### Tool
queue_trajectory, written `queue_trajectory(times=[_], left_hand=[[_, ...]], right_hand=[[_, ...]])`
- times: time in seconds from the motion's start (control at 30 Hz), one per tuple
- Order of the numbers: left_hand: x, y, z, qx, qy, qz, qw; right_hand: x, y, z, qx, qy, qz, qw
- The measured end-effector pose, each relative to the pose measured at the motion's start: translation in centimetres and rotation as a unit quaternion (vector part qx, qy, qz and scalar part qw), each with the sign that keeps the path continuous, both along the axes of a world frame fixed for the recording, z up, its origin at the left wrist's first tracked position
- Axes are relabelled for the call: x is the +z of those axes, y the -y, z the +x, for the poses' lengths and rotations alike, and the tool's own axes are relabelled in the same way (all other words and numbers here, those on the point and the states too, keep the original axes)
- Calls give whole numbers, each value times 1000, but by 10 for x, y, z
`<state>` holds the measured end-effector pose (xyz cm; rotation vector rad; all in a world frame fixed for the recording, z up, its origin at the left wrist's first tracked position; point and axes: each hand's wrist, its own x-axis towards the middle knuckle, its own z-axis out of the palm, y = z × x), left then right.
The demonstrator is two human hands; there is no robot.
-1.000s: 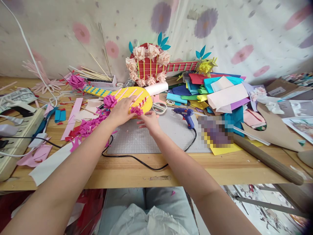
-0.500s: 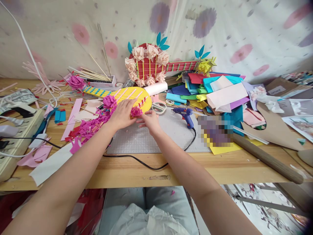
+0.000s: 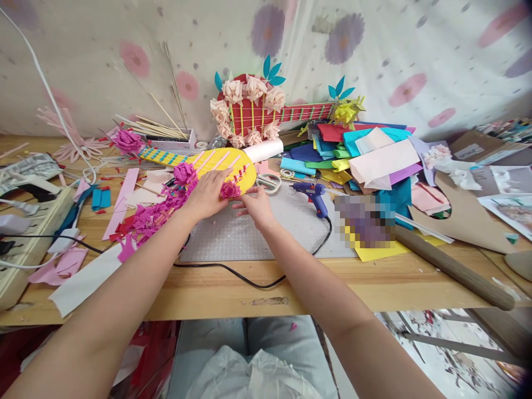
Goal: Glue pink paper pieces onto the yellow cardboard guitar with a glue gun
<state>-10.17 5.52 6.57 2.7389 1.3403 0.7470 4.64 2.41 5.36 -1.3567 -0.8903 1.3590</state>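
I pinched the pink flower (image 3: pixel 230 190) between left hand (image 3: pixel 206 195) and right hand (image 3: pixel 256 205), on the yellow guitar (image 3: pixel 224 164) edge nearest me.

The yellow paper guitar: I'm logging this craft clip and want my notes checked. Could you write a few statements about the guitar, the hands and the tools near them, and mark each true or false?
1. Both hands meet at a magenta paper flower on the yellow guitar's near edge. True.
2. The blue glue gun is in the right hand. False: it lies on the grey cutting mat, apart from that hand.
3. The left hand rests on the yellow guitar's body. True.
4. The scissors lie left of the left hand. False: they lie right of both hands, beside the guitar.
5. A red guitar with pale flowers stands at the wall. True.
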Motion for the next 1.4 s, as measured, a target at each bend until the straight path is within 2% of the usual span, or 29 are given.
queue_trajectory(times=[0.2,0.37,0.47,0.6,0.77,0.87,0.93,1.03,1.1,1.2,1.27,1.4], left_hand=[[3,3,-1,-9,-27,10,1000],[5,7,-5,-2,-21,7,1000],[9,10,-8,21,27,30,999],[15,14,-5,102,138,81,982],[18,24,16,147,211,127,958],[15,34,41,126,255,103,953],[8,41,59,72,257,52,962],[-12,47,79,-20,155,-40,987],[-28,47,84,-19,96,-77,992],[-46,45,82,49,84,-120,988],[-51,44,78,78,95,-134,983],[-54,45,75,51,112,-99,987]], right_hand=[[4,0,6,-11,-8,1,1000],[9,2,31,-25,21,0,999],[6,6,54,-18,68,15,997],[-4,11,87,-5,128,70,989],[-12,14,120,44,139,72,987],[-14,14,130,55,140,64,987],[-18,12,133,53,146,67,986],[-30,11,134,42,158,63,985],[-39,10,134,36,179,56,982],[-48,12,133,38,265,91,959],[-48,15,129,41,344,145,927],[-41,20,114,85,437,248,860]])
